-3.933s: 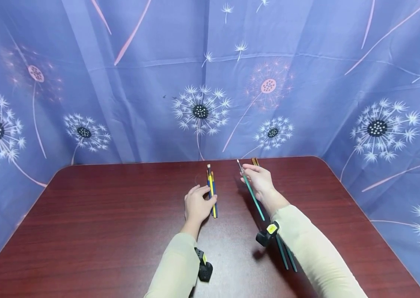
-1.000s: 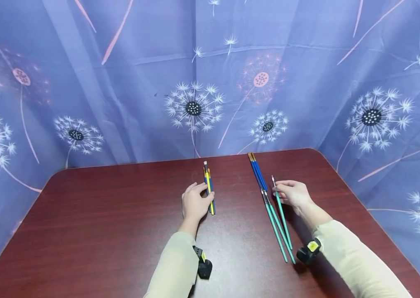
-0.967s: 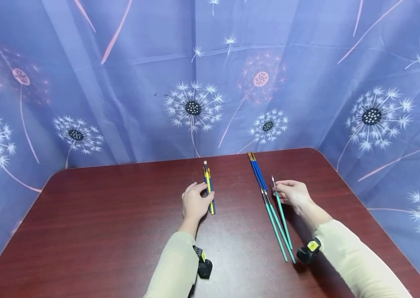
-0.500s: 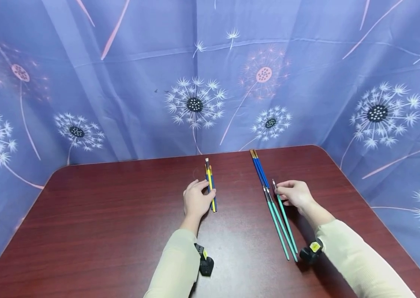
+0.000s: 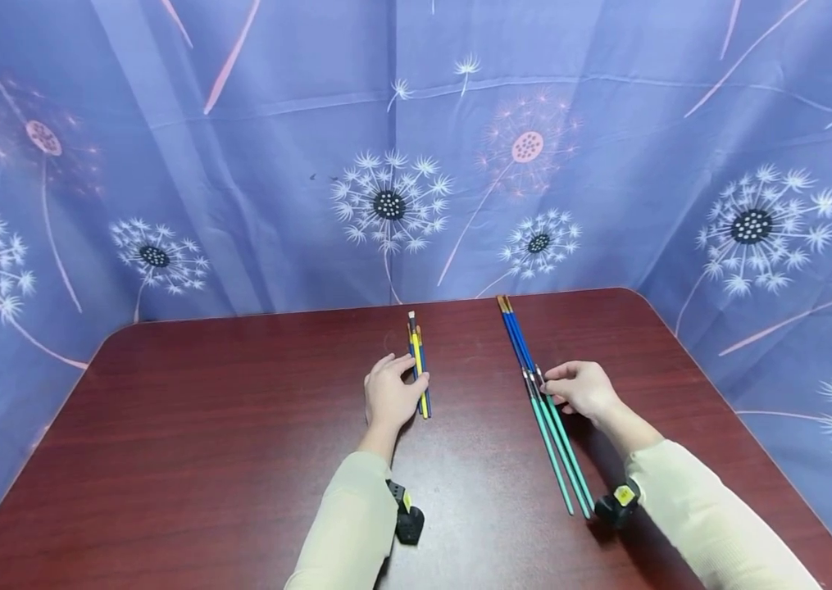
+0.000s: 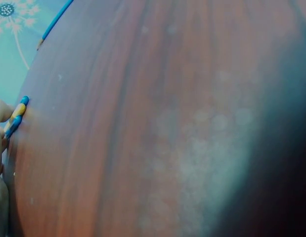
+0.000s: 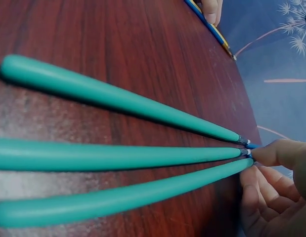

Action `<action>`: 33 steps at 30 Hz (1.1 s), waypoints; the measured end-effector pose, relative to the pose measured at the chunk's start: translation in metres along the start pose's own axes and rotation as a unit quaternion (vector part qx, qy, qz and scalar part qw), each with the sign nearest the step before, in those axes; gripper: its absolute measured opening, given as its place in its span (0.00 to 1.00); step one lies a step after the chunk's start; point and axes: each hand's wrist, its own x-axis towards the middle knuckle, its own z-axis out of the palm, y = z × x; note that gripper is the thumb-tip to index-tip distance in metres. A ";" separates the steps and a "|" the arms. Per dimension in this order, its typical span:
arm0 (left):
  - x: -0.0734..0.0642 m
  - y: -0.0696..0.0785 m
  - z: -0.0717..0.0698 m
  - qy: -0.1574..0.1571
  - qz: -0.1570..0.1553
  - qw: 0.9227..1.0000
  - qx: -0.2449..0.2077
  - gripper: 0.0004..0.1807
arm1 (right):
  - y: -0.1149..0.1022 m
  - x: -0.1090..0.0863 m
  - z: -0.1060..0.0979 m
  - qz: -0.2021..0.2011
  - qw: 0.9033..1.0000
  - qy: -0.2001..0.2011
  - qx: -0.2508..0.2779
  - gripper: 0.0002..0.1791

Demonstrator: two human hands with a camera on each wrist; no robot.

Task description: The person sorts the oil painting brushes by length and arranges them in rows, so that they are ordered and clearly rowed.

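Arms [image 5: 349, 520] extended over the bench [image 5: 224, 442] toward its far edge, the left hand [image 5: 390, 393] pinches yellow and blue brushes [image 5: 418, 352], the right hand [image 5: 584, 390] a green brush [image 7: 128, 196].

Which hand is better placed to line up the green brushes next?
Likely the right hand: it pinches the rightmost green brush, close beside the other two. The left hand is farther off, holding the yellow-and-blue bundle.
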 end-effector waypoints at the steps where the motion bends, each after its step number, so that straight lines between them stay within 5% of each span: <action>1: 0.000 0.000 0.000 -0.001 0.001 1.000 0.001 0.19 | 0.000 0.000 0.000 -0.002 1.000 0.001 -0.002 0.19; 33: -0.001 0.002 -0.001 0.001 0.000 1.000 -0.003 0.19 | -0.006 -0.008 0.002 -0.003 0.999 0.007 -0.038 0.18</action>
